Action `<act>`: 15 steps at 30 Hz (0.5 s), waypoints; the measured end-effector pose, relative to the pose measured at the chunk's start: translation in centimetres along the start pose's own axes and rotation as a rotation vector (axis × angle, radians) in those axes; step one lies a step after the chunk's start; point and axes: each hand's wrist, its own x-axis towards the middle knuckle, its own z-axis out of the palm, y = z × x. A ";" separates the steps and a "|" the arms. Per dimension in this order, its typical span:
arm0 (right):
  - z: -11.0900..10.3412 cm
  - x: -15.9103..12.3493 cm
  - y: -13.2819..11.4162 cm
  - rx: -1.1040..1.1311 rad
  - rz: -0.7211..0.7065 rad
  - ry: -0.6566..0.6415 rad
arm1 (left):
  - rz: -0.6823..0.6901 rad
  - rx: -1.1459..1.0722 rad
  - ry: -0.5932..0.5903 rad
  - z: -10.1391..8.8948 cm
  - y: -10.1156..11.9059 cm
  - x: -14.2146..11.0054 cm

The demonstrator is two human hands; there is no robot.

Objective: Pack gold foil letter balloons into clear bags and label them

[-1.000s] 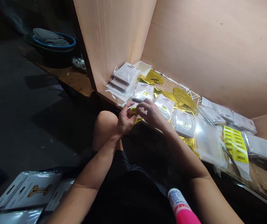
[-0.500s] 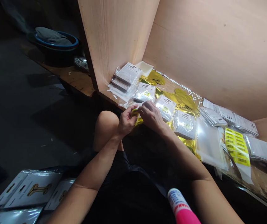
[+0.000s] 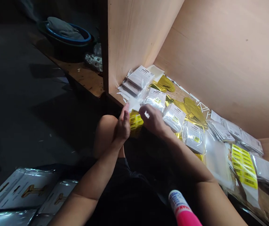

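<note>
The yellow sheet (image 3: 136,120) of labels is between the two hands, at the near edge of the bench (image 3: 114,95) and beside the bent knee (image 3: 108,135). The left hand (image 3: 124,125) has its thumb and fingers closed on the sheet's left side; the right hand (image 3: 151,119) is curled just beside the opposite edge, and whether its fingertips meet on anything I cannot tell (a small bright patch shows in the loop of the fingers, too blurred to name). The sheet should be very light and limp, apt to bend or curl rather than stay flat, and its face looks smooth enough to slide a little under dry fingers. It is best taken by a side margin, thumb over and fingers behind, since a hard pinch in the middle could crease the labels. Packs (image 3: 174,117) lie close by, with gold foil (image 3: 192,110) behind them.
</note>
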 end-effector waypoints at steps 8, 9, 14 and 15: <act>-0.2 17.4 12.4 0.104 0.533 0.146 | -0.063 -0.061 0.014 -1.2 -0.2 1.1; 0.2 18.6 13.2 0.039 0.579 0.123 | -0.068 -0.065 0.002 -1.3 -0.2 1.1; 2.6 19.4 14.4 -0.314 0.655 0.041 | -0.044 -0.076 -0.007 -1.9 -0.3 1.1; 3.0 19.0 14.6 -0.373 0.657 0.086 | -0.040 -0.078 -0.003 -2.0 -0.4 1.1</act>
